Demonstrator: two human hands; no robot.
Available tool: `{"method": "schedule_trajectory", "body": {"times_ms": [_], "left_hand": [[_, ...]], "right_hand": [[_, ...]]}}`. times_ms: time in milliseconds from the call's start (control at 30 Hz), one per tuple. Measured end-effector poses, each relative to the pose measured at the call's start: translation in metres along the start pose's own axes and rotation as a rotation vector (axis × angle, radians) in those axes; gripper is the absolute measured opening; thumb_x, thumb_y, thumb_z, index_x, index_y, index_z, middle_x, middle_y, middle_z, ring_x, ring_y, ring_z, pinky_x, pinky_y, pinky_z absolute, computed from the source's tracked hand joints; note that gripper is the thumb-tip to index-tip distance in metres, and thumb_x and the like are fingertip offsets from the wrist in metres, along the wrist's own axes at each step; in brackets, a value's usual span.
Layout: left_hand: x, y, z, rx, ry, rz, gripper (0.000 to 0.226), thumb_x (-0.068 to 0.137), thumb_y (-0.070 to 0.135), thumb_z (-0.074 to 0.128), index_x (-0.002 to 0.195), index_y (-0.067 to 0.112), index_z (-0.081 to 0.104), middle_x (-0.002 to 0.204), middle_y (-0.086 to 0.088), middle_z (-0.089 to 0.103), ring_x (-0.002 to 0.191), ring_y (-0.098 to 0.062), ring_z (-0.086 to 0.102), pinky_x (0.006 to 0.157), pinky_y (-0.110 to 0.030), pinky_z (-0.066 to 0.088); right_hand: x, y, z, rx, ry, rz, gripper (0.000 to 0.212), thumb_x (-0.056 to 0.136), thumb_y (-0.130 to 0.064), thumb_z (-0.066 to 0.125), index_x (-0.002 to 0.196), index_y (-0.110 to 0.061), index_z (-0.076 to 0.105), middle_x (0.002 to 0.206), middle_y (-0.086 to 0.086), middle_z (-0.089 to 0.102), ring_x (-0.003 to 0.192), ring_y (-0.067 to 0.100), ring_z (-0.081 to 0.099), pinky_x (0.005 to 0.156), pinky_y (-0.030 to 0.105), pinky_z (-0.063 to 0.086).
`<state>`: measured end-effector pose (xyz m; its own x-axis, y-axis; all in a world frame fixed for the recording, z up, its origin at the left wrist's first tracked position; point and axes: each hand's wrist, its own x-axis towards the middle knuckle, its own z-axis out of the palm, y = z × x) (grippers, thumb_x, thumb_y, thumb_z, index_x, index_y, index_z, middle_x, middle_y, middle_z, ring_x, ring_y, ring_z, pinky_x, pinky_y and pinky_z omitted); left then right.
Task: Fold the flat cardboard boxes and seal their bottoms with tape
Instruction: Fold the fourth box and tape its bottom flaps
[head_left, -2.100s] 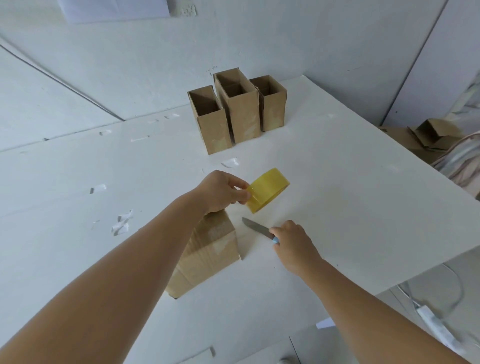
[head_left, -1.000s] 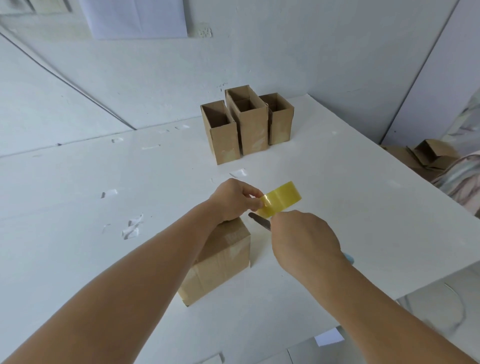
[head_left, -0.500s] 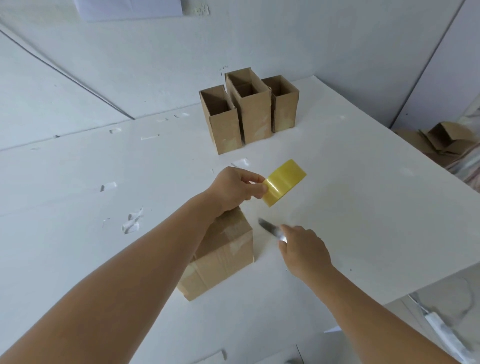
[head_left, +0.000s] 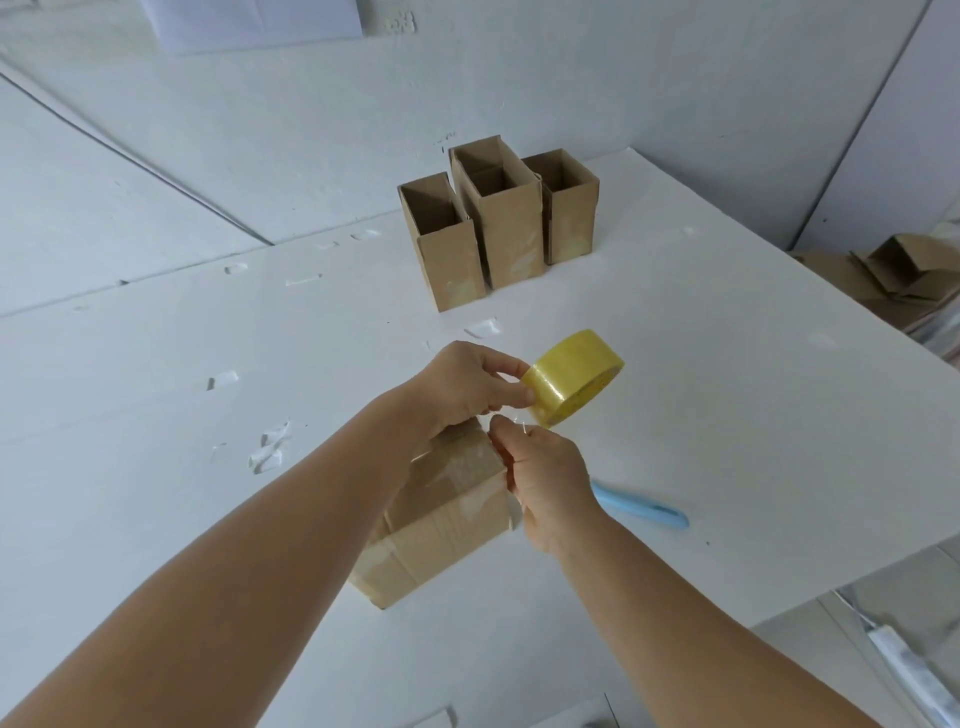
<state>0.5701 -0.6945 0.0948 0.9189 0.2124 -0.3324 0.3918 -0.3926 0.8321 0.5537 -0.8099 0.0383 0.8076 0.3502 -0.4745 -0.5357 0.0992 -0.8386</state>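
Two hands meet just above the near cardboard box (head_left: 441, 514), which we take as our landmark on the white table (head_left: 727, 415); it stands bottom up, its taped flaps facing us. Our left hand (head_left: 462, 387) pinches the yellow tape roll (head_left: 574, 376) between thumb and fingers, holding it in the air just beyond the box. Our right hand (head_left: 545, 475) is at the box's right upper edge, fingertips pinched on the clear tape end below the roll. To the right of the box a light blue utility knife (head_left: 641, 506) lies on the table, partly hidden behind our right wrist. Well beyond the box, three open cardboard boxes (head_left: 498, 223) stand upright, touching in a row. Left of the box, small tape scraps (head_left: 270, 449) dot the tabletop.
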Motion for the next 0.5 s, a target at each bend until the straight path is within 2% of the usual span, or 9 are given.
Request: {"method": "schedule_trajectory", "body": {"times_ms": [133, 233, 300, 400, 500], "left_hand": [[0.001, 0.0, 0.002, -0.044, 0.031, 0.001, 0.014, 0.078, 0.015, 0.077, 0.089, 0.024, 0.076, 0.067, 0.004, 0.064, 0.061, -0.009, 0.048, 0.068, -0.023, 0.046], [0.001, 0.001, 0.002, -0.179, 0.107, 0.022, 0.012, 0.081, 0.013, 0.075, 0.09, 0.022, 0.075, 0.066, 0.004, 0.062, 0.059, -0.009, 0.046, 0.063, -0.021, 0.046], [0.0, 0.002, 0.001, -0.316, 0.177, 0.043, 0.012, 0.082, 0.012, 0.074, 0.087, 0.023, 0.073, 0.067, 0.002, 0.062, 0.057, -0.009, 0.045, 0.062, -0.019, 0.048], [-0.006, -0.001, -0.004, -0.483, 0.278, 0.088, 0.01, 0.084, 0.013, 0.072, 0.089, 0.021, 0.072, 0.07, 0.001, 0.061, 0.057, -0.011, 0.042, 0.067, -0.023, 0.048], [-0.02, -0.006, -0.017, -0.513, 0.374, 0.149, 0.01, 0.084, 0.013, 0.071, 0.091, 0.021, 0.074, 0.072, -0.002, 0.059, 0.058, -0.011, 0.042, 0.068, -0.025, 0.045]], "right_hand": [[0.001, 0.01, 0.005, -0.021, 0.046, -0.027, 0.022, 0.08, -0.026, 0.065, 0.066, -0.011, 0.058, 0.065, 0.009, 0.055, 0.066, 0.025, 0.051, 0.063, 0.037, 0.046], [0.002, 0.015, 0.007, -0.045, 0.076, -0.038, 0.017, 0.082, -0.027, 0.064, 0.075, -0.012, 0.064, 0.071, 0.009, 0.063, 0.072, 0.025, 0.06, 0.074, 0.045, 0.055], [0.004, 0.016, 0.007, -0.061, 0.086, -0.048, 0.017, 0.081, -0.027, 0.064, 0.075, -0.01, 0.063, 0.07, 0.009, 0.062, 0.07, 0.025, 0.059, 0.071, 0.043, 0.054], [0.003, 0.015, 0.008, -0.05, 0.081, -0.047, 0.015, 0.077, -0.024, 0.064, 0.069, -0.011, 0.06, 0.066, 0.008, 0.059, 0.065, 0.026, 0.056, 0.064, 0.039, 0.05], [0.001, 0.013, 0.008, -0.063, 0.067, -0.027, 0.017, 0.076, -0.022, 0.063, 0.062, -0.013, 0.056, 0.063, 0.008, 0.054, 0.062, 0.025, 0.05, 0.059, 0.037, 0.044]]}}
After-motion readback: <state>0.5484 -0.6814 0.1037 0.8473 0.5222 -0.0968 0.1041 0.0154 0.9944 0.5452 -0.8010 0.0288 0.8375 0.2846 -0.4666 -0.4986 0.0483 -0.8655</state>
